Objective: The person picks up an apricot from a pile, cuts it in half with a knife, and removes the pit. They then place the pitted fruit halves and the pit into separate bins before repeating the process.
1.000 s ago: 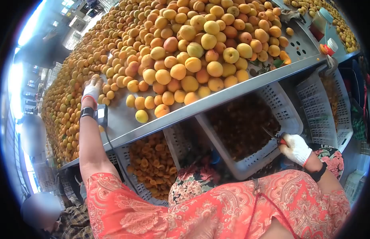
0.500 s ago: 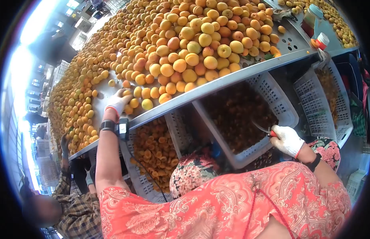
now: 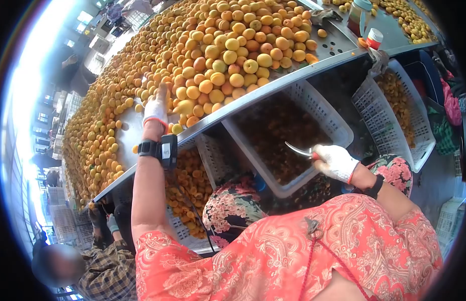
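Observation:
My left hand (image 3: 157,109), in a white glove with bare fingertips, reaches onto the heap of apricots (image 3: 218,65) on the metal table. Its fingers stretch forward against the fruit, with no apricot visibly gripped. In my right hand (image 3: 337,161), also gloved in white, is a small curved knife (image 3: 299,149) with a red handle. The blade points left, over a white crate (image 3: 285,189) of dark pits below the table edge. Left of that crate, a second crate holds orange apricot halves (image 3: 189,175).
A co-worker in a checked shirt (image 3: 110,271) sits at the lower left. A bottle of dark liquid (image 3: 360,17) and a red-and-white container (image 3: 374,39) stand on the table. Another white crate (image 3: 383,113) with apricot halves stands to the right. The metal table edge (image 3: 213,119) crosses ahead.
My left hand has moved forward and right, farther into the apricots. My right hand has turned the knife so its blade shows more plainly. The view has shifted slightly right.

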`<state>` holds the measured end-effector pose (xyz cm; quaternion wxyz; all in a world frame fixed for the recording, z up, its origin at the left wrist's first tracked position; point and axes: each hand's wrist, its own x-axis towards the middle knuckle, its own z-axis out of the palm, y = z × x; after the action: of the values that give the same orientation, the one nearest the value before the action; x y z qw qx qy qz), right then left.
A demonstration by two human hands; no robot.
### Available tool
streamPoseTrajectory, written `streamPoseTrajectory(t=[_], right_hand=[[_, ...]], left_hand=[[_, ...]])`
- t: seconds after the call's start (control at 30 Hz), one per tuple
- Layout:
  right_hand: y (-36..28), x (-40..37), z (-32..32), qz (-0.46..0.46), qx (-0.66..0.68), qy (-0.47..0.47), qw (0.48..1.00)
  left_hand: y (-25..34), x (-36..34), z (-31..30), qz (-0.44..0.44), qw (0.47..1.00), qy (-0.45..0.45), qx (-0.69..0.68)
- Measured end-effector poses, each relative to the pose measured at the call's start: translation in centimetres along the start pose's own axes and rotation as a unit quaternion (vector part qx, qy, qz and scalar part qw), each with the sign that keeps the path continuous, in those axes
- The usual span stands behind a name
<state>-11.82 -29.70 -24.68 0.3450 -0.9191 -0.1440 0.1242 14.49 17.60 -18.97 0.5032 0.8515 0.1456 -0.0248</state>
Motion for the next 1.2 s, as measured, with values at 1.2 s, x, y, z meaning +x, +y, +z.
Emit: streamPoseTrajectory(t=[1.2], right_hand=[[0.1, 0.2, 1.0, -0.023, -0.017, -0.007, 1.000]], left_hand=[[4.5, -7.3, 5.9, 0.145, 0.987, 0.018, 0.065]])
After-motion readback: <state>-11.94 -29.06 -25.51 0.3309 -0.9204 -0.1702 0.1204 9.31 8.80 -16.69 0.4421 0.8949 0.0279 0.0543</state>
